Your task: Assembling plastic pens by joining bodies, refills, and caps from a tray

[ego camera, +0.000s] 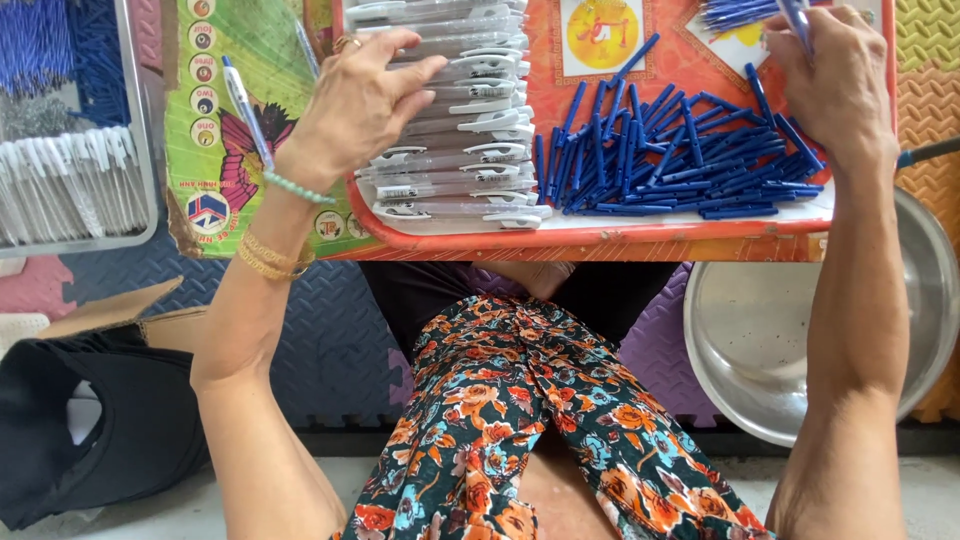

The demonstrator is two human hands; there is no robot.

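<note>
Head view: the left hand (355,100) lies on the row of clear barrels (470,150) at the left of the red tray (600,238), its grip loose, fingers spread over them and clasping none. The right hand (835,85) has its grip closed on one pen (797,18), held at the tray's far edge just beyond the heap of blue sticks (680,160). The step seems a sorting of pen parts; lifting one barrel would call for a fingertip pinch, since they lie tightly packed.
</note>
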